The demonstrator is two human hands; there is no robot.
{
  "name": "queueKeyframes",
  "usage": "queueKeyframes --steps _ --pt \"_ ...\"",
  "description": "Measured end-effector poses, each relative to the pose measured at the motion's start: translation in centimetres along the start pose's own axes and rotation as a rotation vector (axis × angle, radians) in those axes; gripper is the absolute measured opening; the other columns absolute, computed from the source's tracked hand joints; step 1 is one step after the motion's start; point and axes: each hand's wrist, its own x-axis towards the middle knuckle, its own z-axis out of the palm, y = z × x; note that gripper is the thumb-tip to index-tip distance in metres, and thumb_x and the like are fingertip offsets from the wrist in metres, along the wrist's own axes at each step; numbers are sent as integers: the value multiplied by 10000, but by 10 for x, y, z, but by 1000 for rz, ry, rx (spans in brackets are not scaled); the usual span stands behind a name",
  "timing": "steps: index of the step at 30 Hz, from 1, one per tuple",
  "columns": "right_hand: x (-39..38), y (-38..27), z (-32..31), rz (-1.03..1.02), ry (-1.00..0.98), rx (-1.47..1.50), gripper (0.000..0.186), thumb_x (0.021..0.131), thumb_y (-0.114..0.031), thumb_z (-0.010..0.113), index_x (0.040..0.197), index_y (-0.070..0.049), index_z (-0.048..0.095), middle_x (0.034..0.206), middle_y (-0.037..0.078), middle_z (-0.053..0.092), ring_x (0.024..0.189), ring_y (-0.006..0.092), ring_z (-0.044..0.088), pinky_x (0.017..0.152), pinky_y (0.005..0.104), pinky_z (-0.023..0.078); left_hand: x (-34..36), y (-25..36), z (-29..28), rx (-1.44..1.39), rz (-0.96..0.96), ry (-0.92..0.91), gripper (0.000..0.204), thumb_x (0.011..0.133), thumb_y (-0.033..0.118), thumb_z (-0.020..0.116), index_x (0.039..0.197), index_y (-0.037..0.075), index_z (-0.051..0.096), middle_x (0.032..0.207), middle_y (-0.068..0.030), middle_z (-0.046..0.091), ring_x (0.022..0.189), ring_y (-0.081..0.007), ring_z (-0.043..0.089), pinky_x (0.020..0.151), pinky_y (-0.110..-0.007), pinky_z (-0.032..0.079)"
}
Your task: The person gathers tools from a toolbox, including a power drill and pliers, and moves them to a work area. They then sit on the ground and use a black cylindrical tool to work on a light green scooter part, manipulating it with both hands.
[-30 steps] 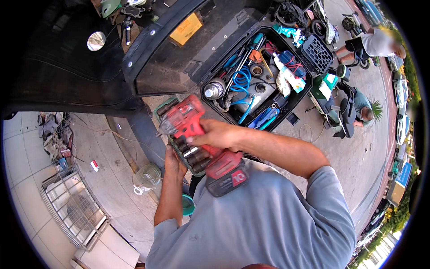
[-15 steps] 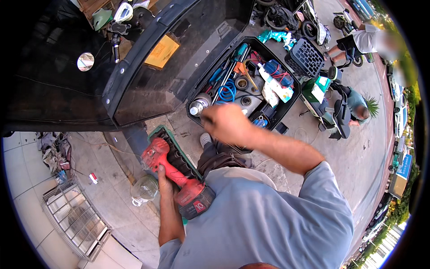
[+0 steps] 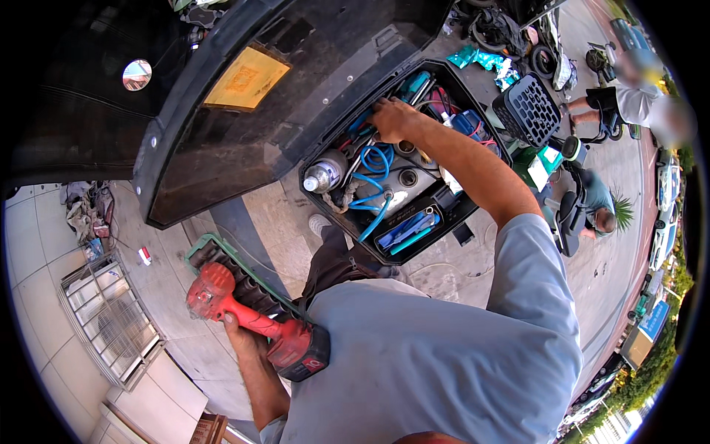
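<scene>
My left hand [image 3: 242, 337] holds a red cordless impact wrench [image 3: 251, 317], thumb against its handle and most fingers hidden beneath. Behind the wrench is a long green case [image 3: 209, 244] with a row of dark sockets; whether the hand also supports it, I cannot tell. My right hand [image 3: 394, 120] reaches into a black storage box [image 3: 473, 209], fingers curled down among tools by the far left wall, tips hidden. Around it lie a coiled blue hose [image 3: 379, 160], a grey metal tank [image 3: 409, 180], a clear plastic bottle [image 3: 326, 172] and blue-handled tools [image 3: 410, 230].
The box's large black lid [image 3: 296, 111] stands raised on the left, bearing a yellow patch [image 3: 248, 78]. A caged air-conditioner unit [image 3: 111, 318] is at lower left. Beyond the box are a black crate [image 3: 526, 109], a seated person [image 3: 597, 203] and a standing person [image 3: 637, 103].
My right hand has moved from above the box's near side deeper into it, toward the far left wall. The wrench and green case have shifted left and down in view.
</scene>
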Motion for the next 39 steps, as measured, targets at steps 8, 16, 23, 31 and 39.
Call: queueKeyframes --steps 8,16,23,31,39 --pt "-11 -1 0 22 131 -229 280 885 -176 612 1144 -138 710 1200 92 667 1187 279 583 1032 418 414 8 -4 -8 81 14 35 898 840 635 686 1444 34 404 1318 -148 592 1156 -310 622 1009 -480 510" --pt "-58 48 -35 360 149 30 302 801 -211 750 1096 -157 719 1162 71 697 1122 260 657 958 408 491 19 2 -9 87 -20 64 884 793 597 753 1413 59 424 1157 -86 606 1024 -254 641 875 -404 553" --pt "-29 40 0 -130 146 -572 347 871 -195 652 1217 -192 675 1349 25 590 1276 218 521 1050 395 390 13 5 -14 71 3 35 885 794 588 759 1418 58 420 1213 -88 597 1069 -249 634 887 -398 553" --pt "-70 50 -5 -72 243 -384 304 893 -182 613 1196 -163 602 1193 51 627 1185 237 584 977 380 484 -3 10 -35 -3 17 64 899 808 605 734 1439 57 403 1272 -98 591 1108 -264 629 941 -414 537" --pt "-132 -9 -88 256 857 575 376 818 -184 781 1099 -64 562 989 166 703 891 363 683 736 419 535 -1 14 -44 13 32 21 928 807 619 730 1460 55 387 1298 -108 578 1155 -290 604 994 -437 503"
